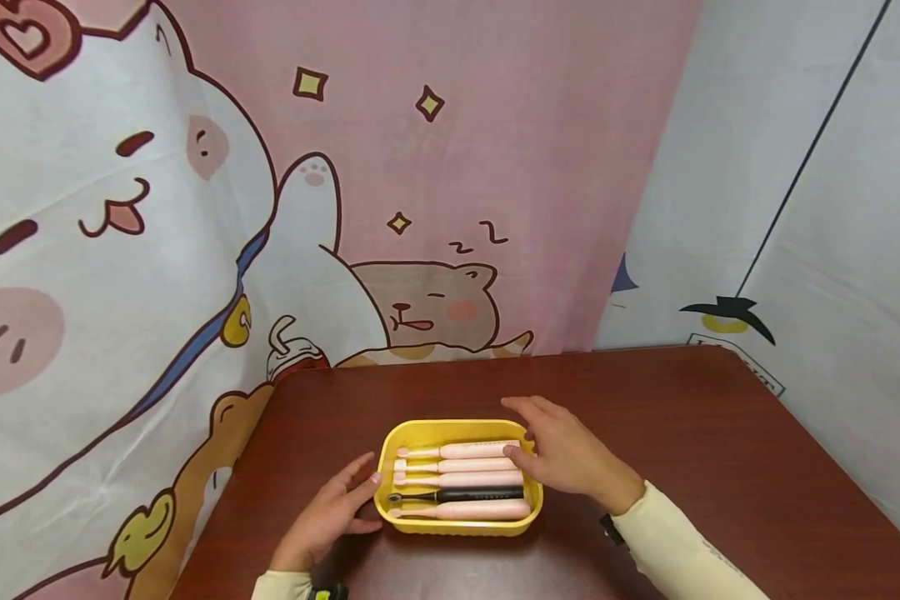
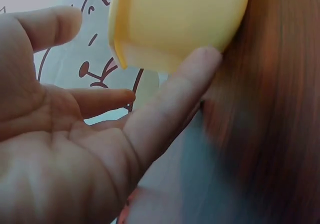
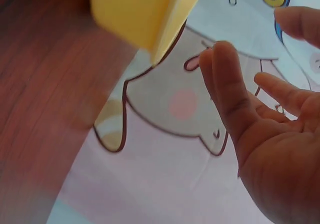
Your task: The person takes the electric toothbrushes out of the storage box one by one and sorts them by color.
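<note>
Fingers, left hand [image 1: 333, 508]: spread apart and gripping nothing; they sit at the near left end of the basket, thumb tip by its rim. Whether a fingertip presses the wall, I cannot tell.
Fingers, right hand [image 1: 566, 454]: also parted and holding nothing, poised over the opposite end; the right wrist view shows a gap between them and the basket.
Yellow rectangular plastic basket [image 1: 457, 528]: between the two sets of fingers, its long axis running from left fingers to right fingers, so each hand faces a short end.
Electric toothbrushes: four pale pink slim ones [image 1: 480, 451] [image 1: 480, 466] [image 1: 480, 480] [image 1: 483, 509] and one glossy black one [image 1: 480, 495], side by side inside, parallel to that long axis; brush heads point to the left fingers, handle ends to the right.
Nearer hand: the right, for the handles; its thumb overhangs the farthest pink handle's end. The left is nearer the heads.
Hand poses: left palm turned inward, beside the wall; right hand higher, back upward, thumb reaching inward.
Reddish-brown wooden table [image 1: 645, 400]: beneath both hands and basket.
Pink and white cartoon-printed fabric backdrop [image 1: 540, 125]: beyond the fingertips.
</note>
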`<state>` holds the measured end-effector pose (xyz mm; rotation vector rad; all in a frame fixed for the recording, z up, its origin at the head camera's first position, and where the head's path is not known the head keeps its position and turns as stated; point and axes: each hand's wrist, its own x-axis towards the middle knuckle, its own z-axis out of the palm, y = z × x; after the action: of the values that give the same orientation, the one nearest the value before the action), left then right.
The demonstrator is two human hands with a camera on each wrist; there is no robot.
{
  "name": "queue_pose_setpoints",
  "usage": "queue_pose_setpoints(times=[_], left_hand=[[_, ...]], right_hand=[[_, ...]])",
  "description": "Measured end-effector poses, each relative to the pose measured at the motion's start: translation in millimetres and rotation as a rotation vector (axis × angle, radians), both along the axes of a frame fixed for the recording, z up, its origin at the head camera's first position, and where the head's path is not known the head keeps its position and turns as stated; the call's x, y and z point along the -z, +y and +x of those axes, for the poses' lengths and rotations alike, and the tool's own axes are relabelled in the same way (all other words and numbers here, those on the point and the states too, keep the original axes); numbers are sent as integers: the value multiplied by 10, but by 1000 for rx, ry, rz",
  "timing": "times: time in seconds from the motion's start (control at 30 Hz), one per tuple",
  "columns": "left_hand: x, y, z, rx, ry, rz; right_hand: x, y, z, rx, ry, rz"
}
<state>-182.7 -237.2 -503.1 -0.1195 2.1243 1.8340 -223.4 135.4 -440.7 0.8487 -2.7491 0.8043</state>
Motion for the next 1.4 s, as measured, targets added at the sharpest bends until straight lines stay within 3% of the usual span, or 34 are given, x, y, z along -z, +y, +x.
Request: queue_pose_setpoints(times=[0.13,0.33,0.63,0.83,1.13,1.4], left_hand=[[-14,3,13,73,-18,98],[4,8,30,131,-21,149],[18,30,13,145,-8,152],[23,34,-5,146,-5,148],[87,22,13,139,-11,168],[94,19,21,136,-2,169]], right_hand=[[-21,-148,12,-68,-80,4],[24,-342,12,-127,-162,56],[100,-562,-30,-227,-152,120],[135,-631,-54,-248,-107,196],[223,-694,6,-248,-224,278],[230,-787,27,-321,-146,316]])
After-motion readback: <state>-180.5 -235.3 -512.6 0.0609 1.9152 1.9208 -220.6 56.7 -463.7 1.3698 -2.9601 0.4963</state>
